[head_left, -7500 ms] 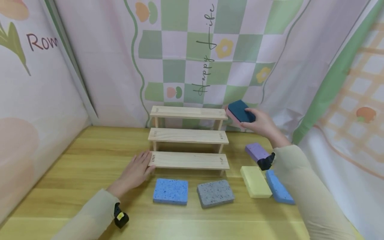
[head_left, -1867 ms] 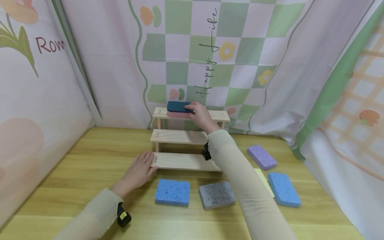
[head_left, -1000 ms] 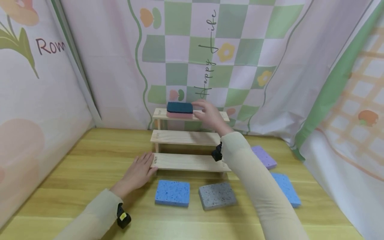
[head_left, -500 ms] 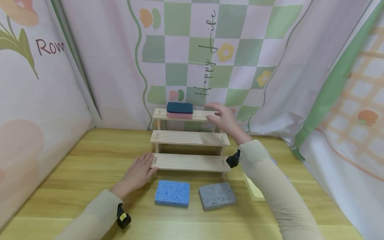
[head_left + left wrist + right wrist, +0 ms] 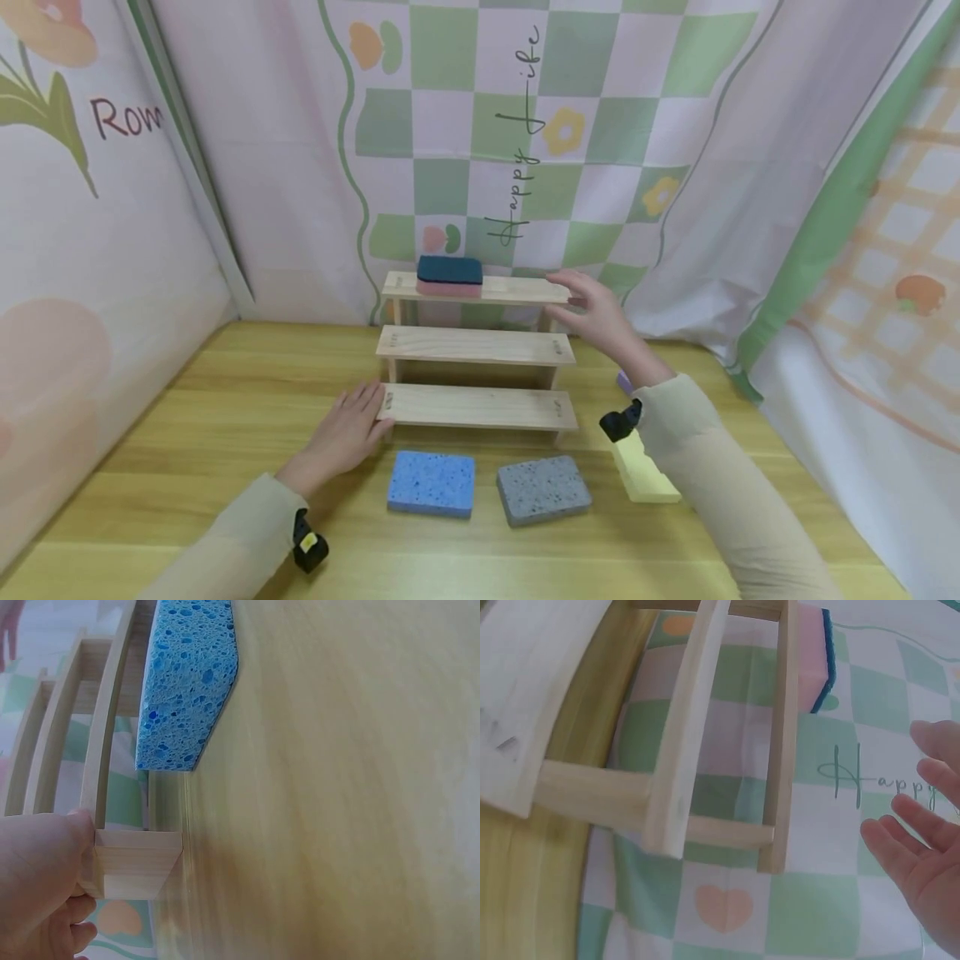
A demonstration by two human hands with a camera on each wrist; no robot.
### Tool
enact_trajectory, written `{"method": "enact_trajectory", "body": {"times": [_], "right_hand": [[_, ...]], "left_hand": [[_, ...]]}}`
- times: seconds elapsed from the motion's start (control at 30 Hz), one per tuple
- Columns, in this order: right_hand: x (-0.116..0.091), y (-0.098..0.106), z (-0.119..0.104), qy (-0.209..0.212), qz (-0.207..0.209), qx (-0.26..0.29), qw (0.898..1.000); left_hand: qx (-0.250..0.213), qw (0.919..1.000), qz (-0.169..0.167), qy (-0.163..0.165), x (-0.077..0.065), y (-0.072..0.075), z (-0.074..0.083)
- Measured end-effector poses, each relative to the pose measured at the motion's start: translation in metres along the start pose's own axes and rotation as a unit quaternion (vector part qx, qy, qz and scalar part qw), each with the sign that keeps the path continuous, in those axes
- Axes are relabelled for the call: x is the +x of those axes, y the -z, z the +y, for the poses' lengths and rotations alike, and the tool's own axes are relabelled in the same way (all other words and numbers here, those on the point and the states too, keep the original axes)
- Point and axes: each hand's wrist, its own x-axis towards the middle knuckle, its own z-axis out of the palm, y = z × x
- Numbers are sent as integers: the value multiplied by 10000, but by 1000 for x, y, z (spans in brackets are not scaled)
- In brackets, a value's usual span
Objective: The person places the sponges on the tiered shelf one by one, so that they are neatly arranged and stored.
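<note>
A three-tier wooden display shelf (image 5: 480,343) stands in the middle of the table. My left hand (image 5: 339,429) holds the left end of its lowest step; the left wrist view has the thumb against the front edge and the fingers bent beside the end. On the top step, left of centre, lies a pink scouring sponge (image 5: 450,277) with its dark teal scrub side up. My right hand (image 5: 596,315) is by the top step's right end, thumb and fingers spread with nothing between them. In the right wrist view the right fingers (image 5: 911,836) appear apart from the shelf.
Before the shelf lie a blue sponge (image 5: 431,483) and a grey sponge (image 5: 543,490). A yellow sponge (image 5: 643,475) and a purple sponge (image 5: 625,383) are partly covered by my right arm. Printed curtains (image 5: 480,125) surround the table (image 5: 187,400).
My right hand carried the scouring sponge from the right onto the top step, let go of it, then drew back to the right. The left hand stayed on the lowest step.
</note>
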Motion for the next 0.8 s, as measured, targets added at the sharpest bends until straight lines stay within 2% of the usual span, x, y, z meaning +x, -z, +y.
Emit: {"method": "enact_trajectory", "body": {"times": [0.33,0.5,0.8], "right_hand": [[-27,13,19,-130,303,292,9990],[-36,22,30,-244,458,73,9986],[-57,39,51,-883,578,-205,9942]], "left_hand": [[-1,10000,22,-5,1,0,-1],[0,10000,30,-3,1,1,0],[-24,10000,33,-2,0,0,0]]}}
